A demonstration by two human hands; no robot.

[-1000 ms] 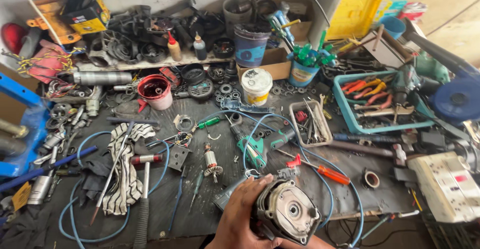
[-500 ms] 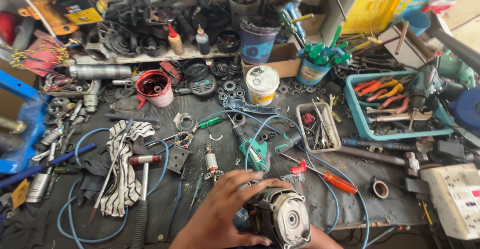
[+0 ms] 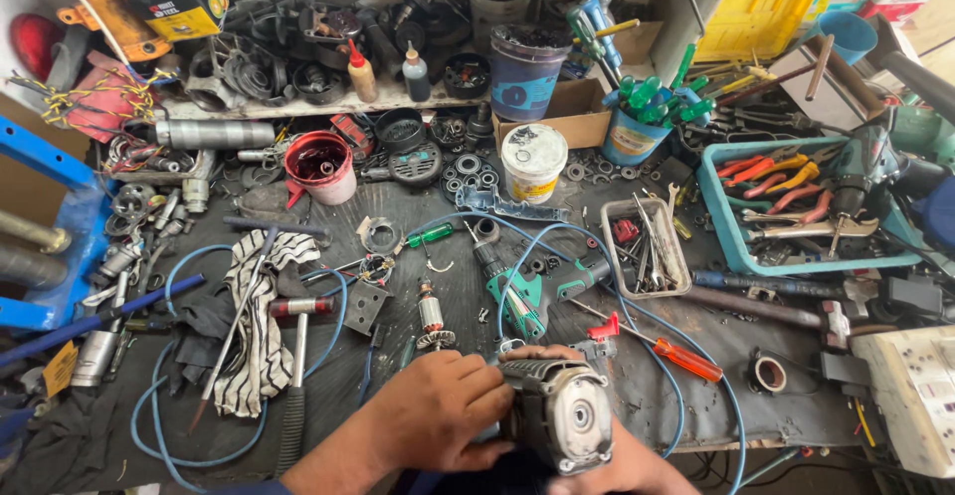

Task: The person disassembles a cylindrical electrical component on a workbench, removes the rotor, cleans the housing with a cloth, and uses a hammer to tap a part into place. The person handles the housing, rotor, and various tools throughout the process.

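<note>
My left hand [image 3: 438,415] wraps over the left side of a grey power-tool motor housing [image 3: 559,417] at the bench's near edge. Its round open face points toward me. My right hand [image 3: 627,467] cups the housing from below and to the right, mostly hidden under it. Just beyond my hands lie a copper-wound armature [image 3: 431,314], a green and black cordless drill [image 3: 527,291] and an orange-handled screwdriver [image 3: 676,354].
The black bench mat [image 3: 696,396] is crowded: a blue hose [image 3: 189,425], a striped rag [image 3: 261,328], a hammer [image 3: 294,376], a red pot [image 3: 320,167], a white tub [image 3: 534,163], a metal parts tray [image 3: 645,246], a teal tool basket [image 3: 756,246].
My left hand has slid from reaching across the bench onto the housing's left side. The view has dipped and moved closer, so the housing sits nearer the bottom edge.
</note>
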